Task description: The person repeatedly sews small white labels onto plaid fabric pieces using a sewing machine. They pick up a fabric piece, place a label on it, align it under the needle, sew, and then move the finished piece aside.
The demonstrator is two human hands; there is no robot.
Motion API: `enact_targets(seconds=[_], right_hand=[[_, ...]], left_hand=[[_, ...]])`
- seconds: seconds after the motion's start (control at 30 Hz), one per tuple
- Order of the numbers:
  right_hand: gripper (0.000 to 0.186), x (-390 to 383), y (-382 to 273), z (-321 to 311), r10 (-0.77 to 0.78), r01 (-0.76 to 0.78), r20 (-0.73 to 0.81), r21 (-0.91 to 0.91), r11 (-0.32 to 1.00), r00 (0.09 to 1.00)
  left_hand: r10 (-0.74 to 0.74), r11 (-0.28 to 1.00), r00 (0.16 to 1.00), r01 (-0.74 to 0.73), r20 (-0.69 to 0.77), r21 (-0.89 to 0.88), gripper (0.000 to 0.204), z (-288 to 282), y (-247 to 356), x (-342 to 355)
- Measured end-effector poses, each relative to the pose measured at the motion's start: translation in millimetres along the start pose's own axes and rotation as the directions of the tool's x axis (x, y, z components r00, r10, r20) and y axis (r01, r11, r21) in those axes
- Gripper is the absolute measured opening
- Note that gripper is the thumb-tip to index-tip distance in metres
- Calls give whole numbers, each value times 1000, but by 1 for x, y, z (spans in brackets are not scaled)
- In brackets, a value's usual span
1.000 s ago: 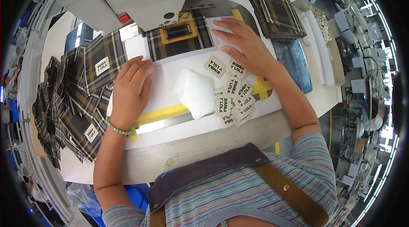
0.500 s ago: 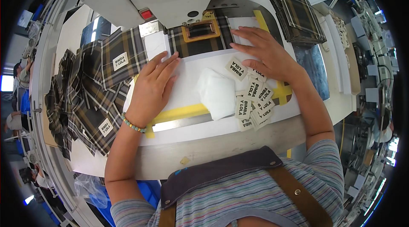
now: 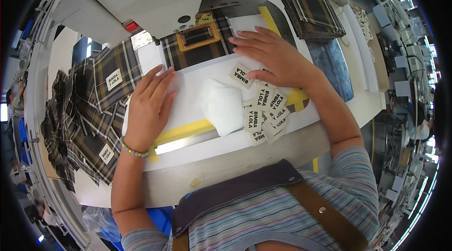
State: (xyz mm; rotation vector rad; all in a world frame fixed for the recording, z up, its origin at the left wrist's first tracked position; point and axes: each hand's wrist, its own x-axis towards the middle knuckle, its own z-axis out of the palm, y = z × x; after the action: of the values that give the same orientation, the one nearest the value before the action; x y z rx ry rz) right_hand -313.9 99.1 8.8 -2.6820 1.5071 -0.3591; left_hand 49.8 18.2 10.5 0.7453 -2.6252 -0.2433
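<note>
A dark plaid fabric piece (image 3: pixel 174 57) lies under the sewing machine head (image 3: pixel 117 4), with a yellow rectangular clamp frame (image 3: pixel 201 45) on top of it. My left hand (image 3: pixel 151 105) rests by the fabric's near left corner, fingers stretched out and holding nothing. At the opposite side my right hand (image 3: pixel 278 58) lies flat, its fingertips at the fabric's right edge and its thumb beside a loose label. Several cream printed labels (image 3: pixel 253 119) are scattered below that hand. Left of them sits a small stack of white squares (image 3: pixel 223 107).
Plaid pieces with labels on them (image 3: pixel 113 98) are heaped at the left. A tall stack of plaid pieces (image 3: pixel 313 8) stands at the far right. Yellow tape (image 3: pixel 186 131) runs along the white work surface, near the table's front edge. Machine parts overhang the far side.
The whole view has shifted, so the machine and table appear farther left. Both hands keep about the same places beside the fabric.
</note>
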Motion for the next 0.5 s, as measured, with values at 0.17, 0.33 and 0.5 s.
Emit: enact_targets(seconds=[0.17, 0.33, 0.5], right_hand=[[66, -2, 0, 2, 18, -17, 24, -50, 999, 1000], [61, -2, -2, 2, 6, -6, 4, -47, 999, 1000], [50, -1, 1, 8, -21, 22, -111, 2, 1000, 994]], left_hand=[[2, 1000, 1000, -2, 2, -29, 46, 0, 0, 1], [3, 998, 1000, -4, -7, -63, 46, -1, -1, 2], [28, 998, 999, -31, -41, -62, 44, 2, -1, 3]])
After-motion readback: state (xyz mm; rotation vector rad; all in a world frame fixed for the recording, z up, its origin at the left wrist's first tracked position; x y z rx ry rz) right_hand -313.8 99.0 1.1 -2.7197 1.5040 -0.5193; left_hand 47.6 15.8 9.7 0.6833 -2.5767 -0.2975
